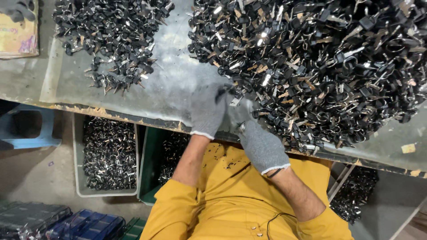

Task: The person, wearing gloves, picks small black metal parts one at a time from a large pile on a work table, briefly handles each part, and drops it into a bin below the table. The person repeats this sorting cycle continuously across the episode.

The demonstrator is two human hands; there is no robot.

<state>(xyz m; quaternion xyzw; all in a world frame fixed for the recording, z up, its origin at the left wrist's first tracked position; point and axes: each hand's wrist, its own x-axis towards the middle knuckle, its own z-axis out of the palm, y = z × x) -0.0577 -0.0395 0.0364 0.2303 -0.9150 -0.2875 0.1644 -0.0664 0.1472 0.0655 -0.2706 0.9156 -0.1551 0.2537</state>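
Both hands wear grey knit gloves and meet at the near edge of the bench. The left hand (208,111) has its fingers curled together around a small silver metal key blade (235,101), whose tip pokes out just beyond the fingertips. The right hand (260,144) lies close beside it, fingers bent toward the same piece; whether it grips anything I cannot tell, since motion blur smears the fingertips.

Judging from this, a firm pinch low on the blade and steady wrists would keep the piece from slipping.

The blade sits between the two hands, touching the edge of a large heap of black-headed keys on wire rings (320,62). A smaller pile of the same keys (115,35) lies well apart on the grey metal bench top (173,84). Below stands a grey plastic bin of keys (109,153).
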